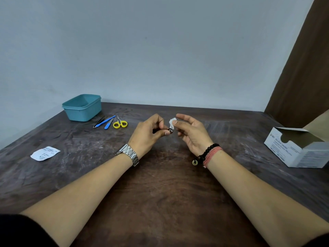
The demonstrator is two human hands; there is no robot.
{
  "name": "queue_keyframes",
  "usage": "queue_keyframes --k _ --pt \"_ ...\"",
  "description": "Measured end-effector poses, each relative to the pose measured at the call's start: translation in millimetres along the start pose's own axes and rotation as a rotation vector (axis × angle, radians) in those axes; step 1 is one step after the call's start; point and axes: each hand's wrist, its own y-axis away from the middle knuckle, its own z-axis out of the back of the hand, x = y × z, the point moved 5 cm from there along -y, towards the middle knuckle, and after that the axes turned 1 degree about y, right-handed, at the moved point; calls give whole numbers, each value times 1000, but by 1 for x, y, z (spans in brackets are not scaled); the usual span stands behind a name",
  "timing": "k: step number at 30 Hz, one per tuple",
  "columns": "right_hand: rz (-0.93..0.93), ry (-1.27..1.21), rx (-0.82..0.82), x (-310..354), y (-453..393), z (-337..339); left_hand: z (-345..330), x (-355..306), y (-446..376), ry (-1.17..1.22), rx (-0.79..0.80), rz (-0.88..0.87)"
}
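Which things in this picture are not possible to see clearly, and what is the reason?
- Head view: small dark metal tool, mostly covered by fingers of the left hand; its kind is unclear.
- Head view: white crumpled wipe, partly behind fingers of the right hand.
- Head view: white cardboard box, cut by the right edge; small print unreadable.
- Head view: torn white sachet, print too small.
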Motion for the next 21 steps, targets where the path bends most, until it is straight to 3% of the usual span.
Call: queue_keyframes --k 6,21 --pt "-70 18 66 -5 2 -3 2 -2 1 1 -14 -10" --pt "-50 -10 28 -1 -1 1 -3 -1 -1 -65 15 -56"
